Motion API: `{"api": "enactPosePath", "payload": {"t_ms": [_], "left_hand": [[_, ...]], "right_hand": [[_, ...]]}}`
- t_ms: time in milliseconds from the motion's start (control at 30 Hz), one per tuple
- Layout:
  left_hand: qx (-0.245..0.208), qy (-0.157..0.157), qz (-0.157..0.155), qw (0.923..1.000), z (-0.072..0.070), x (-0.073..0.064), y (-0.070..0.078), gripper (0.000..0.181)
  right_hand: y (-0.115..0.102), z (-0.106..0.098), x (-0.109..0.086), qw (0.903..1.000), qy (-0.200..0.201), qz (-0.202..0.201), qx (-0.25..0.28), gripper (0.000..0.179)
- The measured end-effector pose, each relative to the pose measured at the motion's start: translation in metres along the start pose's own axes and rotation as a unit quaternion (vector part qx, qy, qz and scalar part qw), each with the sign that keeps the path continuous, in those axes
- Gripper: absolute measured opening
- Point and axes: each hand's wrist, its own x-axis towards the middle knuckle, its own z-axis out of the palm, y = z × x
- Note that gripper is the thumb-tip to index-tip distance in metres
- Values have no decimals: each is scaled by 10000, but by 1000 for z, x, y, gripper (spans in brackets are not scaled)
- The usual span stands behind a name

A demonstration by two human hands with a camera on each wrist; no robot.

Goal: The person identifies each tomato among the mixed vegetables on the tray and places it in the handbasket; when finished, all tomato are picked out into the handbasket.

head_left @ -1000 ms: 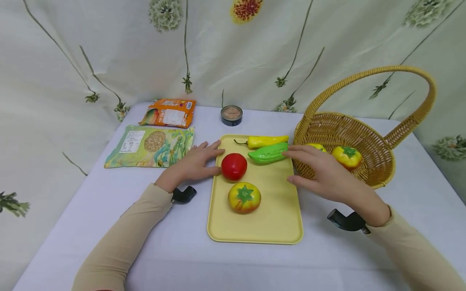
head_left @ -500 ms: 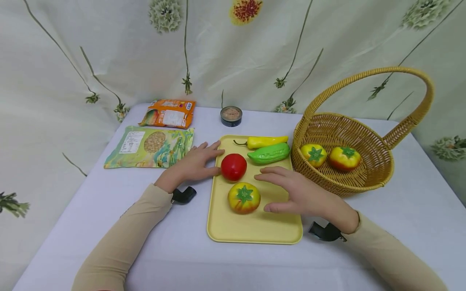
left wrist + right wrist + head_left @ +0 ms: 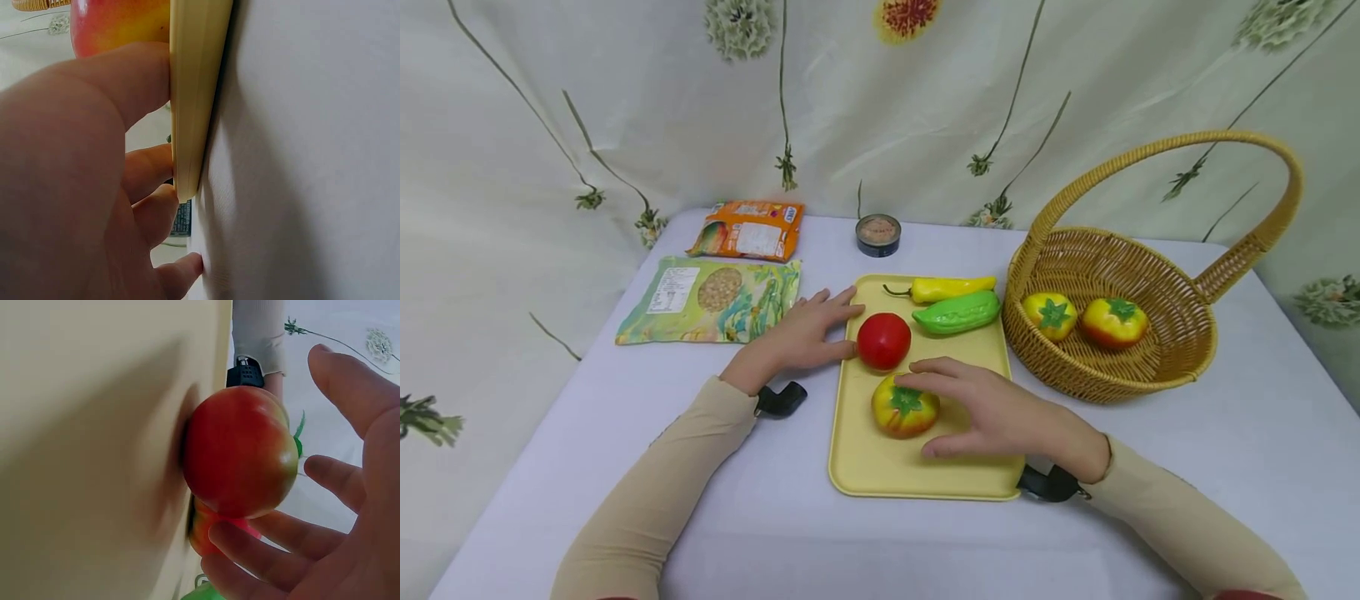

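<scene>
A yellow-and-red toy tomato [image 3: 904, 417] with a green star-shaped top sits on the yellow tray [image 3: 865, 479]. My right hand [image 3: 996, 412] is over the tray beside it, fingers spread around its far side and thumb at the near right. In the right wrist view a gap shows between the thumb and the tomato [image 3: 237, 453]; finger contact is unclear. My left hand [image 3: 808, 335] rests at the tray's left edge, thumb close to a red round fruit [image 3: 883, 342]. In the left wrist view its fingers touch the tray's rim [image 3: 190, 106].
At the tray's back lie a yellow pepper [image 3: 951, 289] and a green bumpy vegetable [image 3: 957, 313]. A wicker basket [image 3: 1105, 387] with a tall handle, right, holds two more tomatoes [image 3: 1115, 323]. Behind are a tin [image 3: 877, 236], an orange packet [image 3: 748, 231] and a green packet [image 3: 711, 300].
My right hand has moved from the basket's left side, leftward and nearer, over the tray to the tomato. The left hand has stayed at the tray's edge.
</scene>
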Motion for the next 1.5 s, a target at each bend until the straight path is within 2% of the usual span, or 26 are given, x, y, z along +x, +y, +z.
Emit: {"api": "enactPosePath", "payload": {"t_ms": [200, 467, 667, 833, 933, 1333, 1500], "left_hand": [[-10, -5, 13, 10000, -2, 0, 2, 67], [-28, -14, -35, 10000, -2, -1, 2, 67], [-67, -43, -57, 10000, -1, -1, 1, 67], [-63, -33, -53, 10000, -1, 0, 1, 67], [-65, -37, -47, 10000, -1, 0, 1, 67], [-46, 1, 15, 10000, 0, 1, -1, 67], [-15, 20, 42, 10000, 0, 1, -2, 66]], "right_hand": [[1, 3, 0, 9999, -52, -40, 85, 73], [1, 5, 1, 9993, -156, 189, 288, 65], [5, 9, 4, 9982, 29, 71, 587, 55], [9, 11, 5, 9979, 234, -133, 597, 51], [10, 12, 5, 9977, 275, -184, 592, 52], [10, 11, 5, 9981, 11, -39, 610, 62], [9, 8, 4, 9991, -12, -13, 434, 63]]}}
